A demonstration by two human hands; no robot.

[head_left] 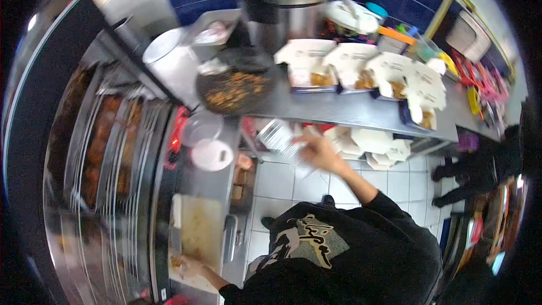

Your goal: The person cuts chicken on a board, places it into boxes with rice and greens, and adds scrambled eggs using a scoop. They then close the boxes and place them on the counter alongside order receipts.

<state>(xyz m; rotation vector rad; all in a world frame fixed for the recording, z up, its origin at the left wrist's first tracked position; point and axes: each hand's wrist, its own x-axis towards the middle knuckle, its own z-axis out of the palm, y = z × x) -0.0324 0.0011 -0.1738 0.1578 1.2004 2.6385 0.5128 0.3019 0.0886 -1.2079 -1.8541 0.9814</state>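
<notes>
Right hand [319,151] clamped on blurred clear container [280,135], 5 o'clock of pan [234,91]. Left hand [189,265] flat, fingers apart, on cutting board [197,229].

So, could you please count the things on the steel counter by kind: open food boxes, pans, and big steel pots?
Open white food boxes: 4
Dark pan with food: 1
Big steel pot with lid: 1
Total: 6
</notes>
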